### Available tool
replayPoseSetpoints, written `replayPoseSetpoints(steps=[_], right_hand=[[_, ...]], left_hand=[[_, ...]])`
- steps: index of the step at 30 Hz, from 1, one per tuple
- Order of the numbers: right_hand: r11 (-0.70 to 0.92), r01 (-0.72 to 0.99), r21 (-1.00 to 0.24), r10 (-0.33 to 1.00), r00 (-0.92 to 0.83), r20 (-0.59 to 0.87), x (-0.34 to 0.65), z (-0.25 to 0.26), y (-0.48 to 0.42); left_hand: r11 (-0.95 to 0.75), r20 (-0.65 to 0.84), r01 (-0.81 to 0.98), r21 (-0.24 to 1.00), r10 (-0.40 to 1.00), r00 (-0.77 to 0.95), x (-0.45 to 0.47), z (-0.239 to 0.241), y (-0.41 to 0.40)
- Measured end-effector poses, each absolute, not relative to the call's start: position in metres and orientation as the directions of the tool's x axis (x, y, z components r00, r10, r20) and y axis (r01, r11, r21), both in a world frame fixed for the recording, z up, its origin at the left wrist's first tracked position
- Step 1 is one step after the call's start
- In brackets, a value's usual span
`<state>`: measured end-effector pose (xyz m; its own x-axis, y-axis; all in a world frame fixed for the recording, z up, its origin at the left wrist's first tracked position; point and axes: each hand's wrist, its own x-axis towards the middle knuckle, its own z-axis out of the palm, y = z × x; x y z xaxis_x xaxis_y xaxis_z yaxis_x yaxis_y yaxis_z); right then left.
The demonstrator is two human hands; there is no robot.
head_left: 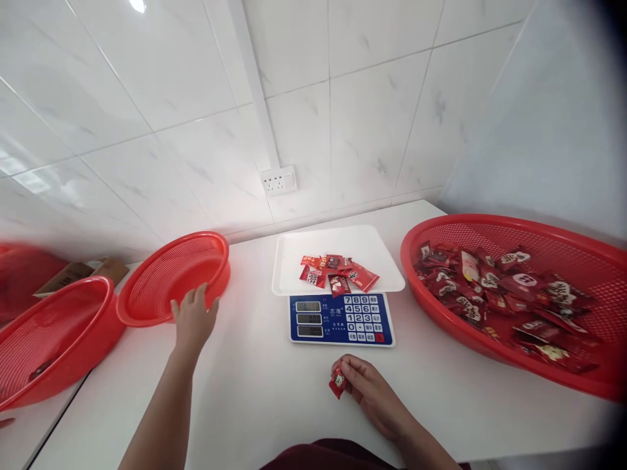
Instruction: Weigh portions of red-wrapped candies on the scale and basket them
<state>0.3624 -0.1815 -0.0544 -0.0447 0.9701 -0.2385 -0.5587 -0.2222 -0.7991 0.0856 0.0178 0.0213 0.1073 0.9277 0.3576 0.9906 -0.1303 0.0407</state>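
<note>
My left hand [192, 319] reaches forward and rests its fingers on the near rim of an empty red mesh basket [161, 307]; the fingers curl over the rim. My right hand [371, 388] lies on the white table close to me, fingers closed on a small red snack packet [337, 382]. Between the hands stands a blue digital scale [341, 318] with a white tray [382, 245] on top. A small pile of red snack packets [337, 271] lies on that tray.
A wide red basket [490, 225] at the right holds several red snack packets [494, 290]. Another red basket [53, 343] sits at the far left, with a cardboard box [73, 274] behind it. A wall socket [279, 181] is on the tiled wall.
</note>
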Motion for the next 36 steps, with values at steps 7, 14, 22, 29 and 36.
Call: replayPoseSetpoints(steps=[7, 14, 22, 29, 36], right_hand=[[-0.236, -0.52, -0.821, 0.969, -0.061, -0.24, 0.361, -0.053, -0.182], [-0.22, -0.527, -0.821, 0.972, -0.046, -0.23, 0.361, -0.063, -0.182], [-0.206, -0.49, -0.847, 0.974, -0.018, -0.226, 0.359, -0.071, -0.183], [-0.203, -0.501, -0.841, 0.974, -0.018, -0.224, 0.36, -0.072, -0.183], [-0.208, -0.461, -0.862, 0.974, -0.022, -0.224, 0.359, -0.073, -0.183]], left_hand=[[-0.42, 0.192, 0.884, 0.204, 0.903, 0.385, 0.152, 0.034, -0.024], [-0.606, 0.017, 0.714, 0.351, 0.766, 0.642, 0.197, 0.064, -0.028], [-0.809, -0.098, 0.501, 0.307, 0.497, 0.862, 0.28, 0.061, 0.035], [-0.906, 0.002, 0.419, -0.064, 0.42, 0.907, 0.299, 0.037, 0.041], [-0.88, 0.041, 0.465, -0.096, 0.463, 0.886, 0.308, 0.036, 0.048]])
